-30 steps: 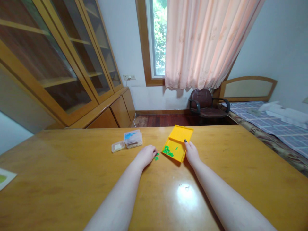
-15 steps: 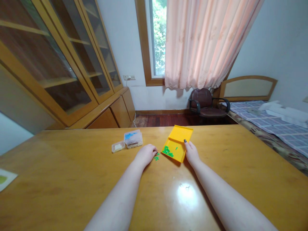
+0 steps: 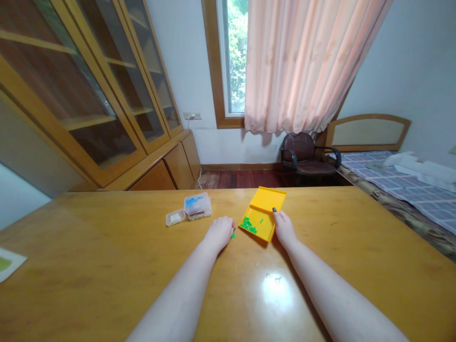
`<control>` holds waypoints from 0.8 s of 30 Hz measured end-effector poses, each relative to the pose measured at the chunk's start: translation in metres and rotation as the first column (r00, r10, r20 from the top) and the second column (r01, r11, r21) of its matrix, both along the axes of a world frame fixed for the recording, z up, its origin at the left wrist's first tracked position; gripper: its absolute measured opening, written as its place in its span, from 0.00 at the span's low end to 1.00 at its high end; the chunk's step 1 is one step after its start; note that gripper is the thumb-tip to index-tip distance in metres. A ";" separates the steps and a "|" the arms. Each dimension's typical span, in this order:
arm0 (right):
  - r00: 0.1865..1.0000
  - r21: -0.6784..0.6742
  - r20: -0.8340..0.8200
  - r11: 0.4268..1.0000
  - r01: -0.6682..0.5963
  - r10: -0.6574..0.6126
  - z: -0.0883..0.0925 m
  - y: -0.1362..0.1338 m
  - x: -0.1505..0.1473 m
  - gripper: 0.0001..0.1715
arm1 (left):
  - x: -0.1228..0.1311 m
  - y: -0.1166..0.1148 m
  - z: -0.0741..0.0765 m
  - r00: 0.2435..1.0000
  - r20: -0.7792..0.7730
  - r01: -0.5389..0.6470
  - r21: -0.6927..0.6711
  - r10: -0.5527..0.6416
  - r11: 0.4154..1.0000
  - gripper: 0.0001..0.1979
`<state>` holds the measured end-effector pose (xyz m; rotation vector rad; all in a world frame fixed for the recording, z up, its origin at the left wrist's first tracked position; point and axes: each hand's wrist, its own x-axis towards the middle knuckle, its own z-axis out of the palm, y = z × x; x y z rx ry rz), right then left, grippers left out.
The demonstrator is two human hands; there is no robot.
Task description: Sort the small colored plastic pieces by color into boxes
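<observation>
My right hand grips the right edge of a yellow hinged box, thumb on top. The box lies open and tilted, its lid folded away from me. Small green pieces are heaped in its near left corner, and one single piece lies apart near the middle. Just left of the box, my left hand rests on the table with its fingers curled down over loose green pieces. Most of those pieces are covered by the hand, and whatever its fingertips pinch is hidden.
Left of my hands stands a clear plastic box with blue pieces on top. Beside it is a smaller clear container with something white. A white-and-green sheet lies at the table's left edge. A brown armchair stands beyond the table.
My left hand has shifted slightly toward me and now covers more of the loose green pieces. My right hand and the yellow box stay where they were.
</observation>
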<state>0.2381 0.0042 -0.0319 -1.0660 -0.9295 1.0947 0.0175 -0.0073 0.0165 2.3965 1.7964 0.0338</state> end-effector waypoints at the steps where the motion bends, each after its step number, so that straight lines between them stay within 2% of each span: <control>1: 1.000 -0.001 -0.003 1.000 -0.005 0.005 0.000 0.000 0.000 0.26 | 0.001 0.000 0.000 1.000 -0.027 0.001 0.005 -0.001 1.000 0.10; 9: 1.000 -0.020 -0.007 1.000 0.006 -0.006 0.007 -0.002 -0.002 0.27 | 0.009 -0.001 -0.001 0.996 -0.093 -0.015 0.013 0.016 1.000 0.12; 18: 1.000 -0.004 -0.015 1.000 -0.017 0.017 -0.001 0.000 0.000 0.26 | 0.009 -0.006 -0.001 0.991 -0.126 -0.045 0.000 0.045 0.999 0.10; 24: 1.000 -0.027 -0.019 1.000 -0.001 0.001 0.002 -0.002 0.000 0.24 | 0.008 -0.005 0.001 0.990 -0.125 -0.063 -0.004 0.062 0.998 0.10</control>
